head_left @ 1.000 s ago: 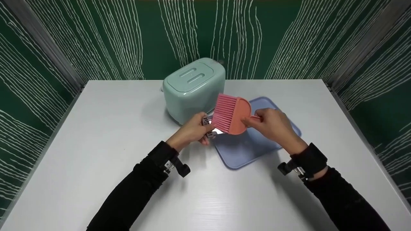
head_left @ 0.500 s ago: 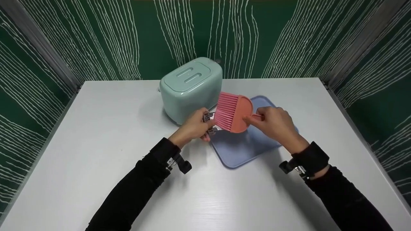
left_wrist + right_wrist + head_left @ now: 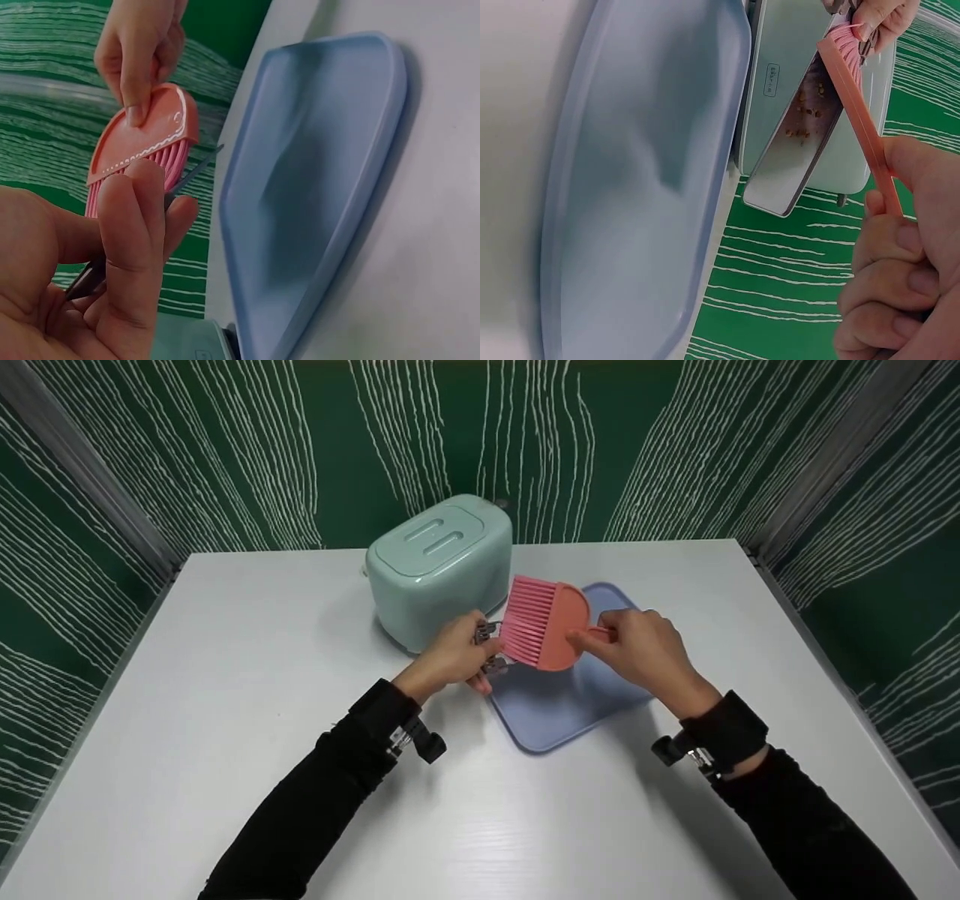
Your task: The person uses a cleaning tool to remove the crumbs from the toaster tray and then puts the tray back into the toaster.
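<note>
My left hand [image 3: 450, 654] pinches one end of a metal toaster crumb tray [image 3: 781, 169]. It is held up off the table, tilted, with brown crumbs [image 3: 808, 112] scattered on it in the right wrist view. My right hand [image 3: 643, 651] grips the short handle of an orange-pink cleaning brush [image 3: 564, 628]. Its pink bristles [image 3: 527, 619] point left, bent near the held end of the crumb tray. In the head view the brush hides most of the crumb tray. Below both lies a blue rectangular tray [image 3: 536, 735].
A mint-green two-slot toaster [image 3: 439, 574] stands behind my left hand, close to the blue tray's left side. The white table [image 3: 247, 720] is bordered by green walls with white streaks.
Both hands have shifted slightly right relative to the toaster, still holding the crumb tray and brush. The bright strip of crumb tray seen earlier beside the bristles is now mostly covered.
</note>
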Action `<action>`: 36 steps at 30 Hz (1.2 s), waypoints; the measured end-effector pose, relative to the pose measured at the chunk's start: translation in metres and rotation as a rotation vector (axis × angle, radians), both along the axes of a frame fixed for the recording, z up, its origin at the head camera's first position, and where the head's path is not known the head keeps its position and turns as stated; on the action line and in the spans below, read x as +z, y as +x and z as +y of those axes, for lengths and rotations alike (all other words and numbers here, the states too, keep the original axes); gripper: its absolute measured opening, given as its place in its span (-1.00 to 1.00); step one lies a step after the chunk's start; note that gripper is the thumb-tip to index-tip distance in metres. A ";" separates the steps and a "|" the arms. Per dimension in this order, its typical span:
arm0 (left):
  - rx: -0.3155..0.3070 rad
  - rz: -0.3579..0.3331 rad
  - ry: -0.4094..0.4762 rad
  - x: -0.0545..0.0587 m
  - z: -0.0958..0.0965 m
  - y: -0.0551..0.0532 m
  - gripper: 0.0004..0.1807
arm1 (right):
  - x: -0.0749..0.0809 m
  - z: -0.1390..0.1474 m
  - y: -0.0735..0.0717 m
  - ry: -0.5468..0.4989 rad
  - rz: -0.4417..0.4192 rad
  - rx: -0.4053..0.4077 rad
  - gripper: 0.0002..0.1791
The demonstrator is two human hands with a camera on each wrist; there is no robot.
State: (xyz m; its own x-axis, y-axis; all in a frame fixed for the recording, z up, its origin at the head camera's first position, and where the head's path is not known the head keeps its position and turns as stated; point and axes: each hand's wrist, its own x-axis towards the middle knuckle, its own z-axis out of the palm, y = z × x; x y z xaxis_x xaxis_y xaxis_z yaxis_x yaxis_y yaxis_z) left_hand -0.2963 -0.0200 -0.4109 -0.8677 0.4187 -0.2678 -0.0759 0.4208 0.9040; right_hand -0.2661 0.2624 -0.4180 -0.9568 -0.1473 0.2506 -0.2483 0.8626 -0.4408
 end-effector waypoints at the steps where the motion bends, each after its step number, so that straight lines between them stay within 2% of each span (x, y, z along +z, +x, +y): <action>1: -0.005 -0.006 0.006 0.000 0.000 0.000 -0.81 | 0.000 0.000 0.000 -0.001 0.001 0.001 -0.35; 8: -0.028 -0.010 0.060 -0.002 0.000 -0.002 -0.84 | -0.002 0.002 0.001 -0.012 0.003 -0.002 -0.35; 17: -0.027 0.078 -0.002 -0.005 -0.001 -0.005 -0.83 | 0.000 0.003 0.003 -0.017 -0.011 -0.016 -0.34; 19: -0.014 0.056 0.047 -0.007 -0.001 -0.005 -0.85 | 0.001 0.004 0.003 -0.025 -0.023 -0.020 -0.34; 24: 0.033 -0.053 0.222 -0.011 0.000 -0.006 -0.91 | 0.001 0.004 0.004 -0.038 -0.031 -0.023 -0.33; 28: 0.054 -0.093 0.275 -0.014 0.002 -0.007 -0.93 | -0.001 0.004 0.003 -0.039 -0.014 -0.021 -0.34; 36: 0.066 -0.157 0.357 -0.015 0.006 -0.006 -0.83 | -0.004 0.006 0.002 -0.036 0.018 -0.019 -0.35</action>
